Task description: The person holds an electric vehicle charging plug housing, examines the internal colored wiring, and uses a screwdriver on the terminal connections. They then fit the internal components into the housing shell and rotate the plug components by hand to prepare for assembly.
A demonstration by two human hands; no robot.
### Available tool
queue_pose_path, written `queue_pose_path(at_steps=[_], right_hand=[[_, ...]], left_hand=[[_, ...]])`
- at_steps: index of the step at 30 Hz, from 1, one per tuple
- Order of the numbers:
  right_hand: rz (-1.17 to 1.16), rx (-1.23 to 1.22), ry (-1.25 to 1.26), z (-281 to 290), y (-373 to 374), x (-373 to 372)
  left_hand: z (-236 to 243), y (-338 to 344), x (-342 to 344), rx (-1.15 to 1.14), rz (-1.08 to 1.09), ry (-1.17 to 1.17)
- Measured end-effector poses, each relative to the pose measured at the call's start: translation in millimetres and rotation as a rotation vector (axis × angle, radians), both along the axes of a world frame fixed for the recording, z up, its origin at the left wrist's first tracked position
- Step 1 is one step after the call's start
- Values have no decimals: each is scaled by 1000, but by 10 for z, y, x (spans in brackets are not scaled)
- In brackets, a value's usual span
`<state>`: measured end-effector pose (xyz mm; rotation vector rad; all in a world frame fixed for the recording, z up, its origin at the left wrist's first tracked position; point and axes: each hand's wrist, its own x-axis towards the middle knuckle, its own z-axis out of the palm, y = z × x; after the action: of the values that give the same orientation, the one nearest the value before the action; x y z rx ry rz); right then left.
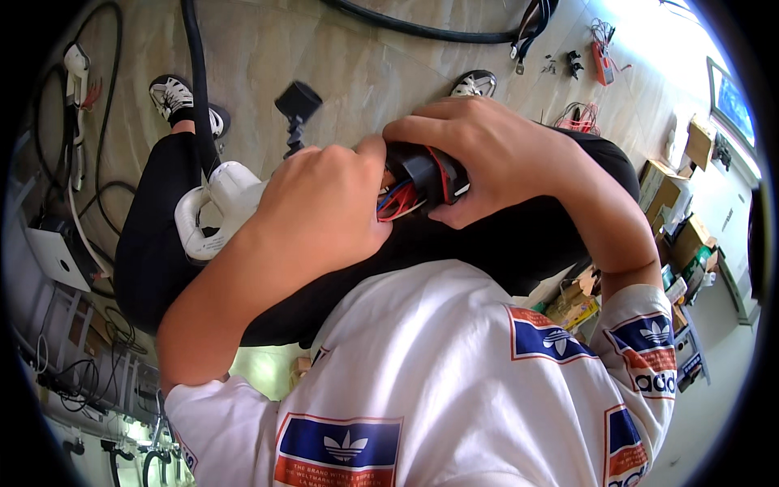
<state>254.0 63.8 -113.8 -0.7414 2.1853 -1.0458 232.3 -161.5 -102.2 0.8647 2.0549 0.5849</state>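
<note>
Over the lap [442,247], the right hand [483,154] grips the black end [422,172], thumb below and fingers across its top. Close beside it, the left hand [324,207] is closed around the front of the white handle [237,195]; its fingertips are hidden, so whether it also pinches a wire I cannot tell. Between the hands, red, blue and white wires [398,203] show at the open side of the black end. The step in hand looks like fitting or parting that joint, which one is unclear; the next move seems to call for a steady handle and wires kept clear of edges. Fingers cover much of the joint.

Just beyond the left hand, a dark square piece [298,101] stands on a stem [295,134] and could get knocked. A black cable [197,89] runs down to the handle. Farther out lie a thick cable [430,34], a red device [602,65] and red leads [578,119], well apart from the work.
</note>
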Motion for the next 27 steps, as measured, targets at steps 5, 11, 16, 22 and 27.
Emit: queue_pose_path(at_steps=[5, 11, 16, 22, 27], right_hand=[[0, -114, -5, -54, 56, -11], [-11, -23, 7, -50, 83, 46], [-45, -34, 30, -40, 202, 30], [-456, -195, 337, -44, 437, 40], [-815, -305, 176, -59, 452, 79]], left_hand=[[19, 4, -25, 19, -1, -4], [-28, 61, 13, -76, -9, -67], [0, 183, 61, -113, 93, -17], [45, 402, -35, -16, 332, 106], [255, 641, -95, 83, 403, 131]])
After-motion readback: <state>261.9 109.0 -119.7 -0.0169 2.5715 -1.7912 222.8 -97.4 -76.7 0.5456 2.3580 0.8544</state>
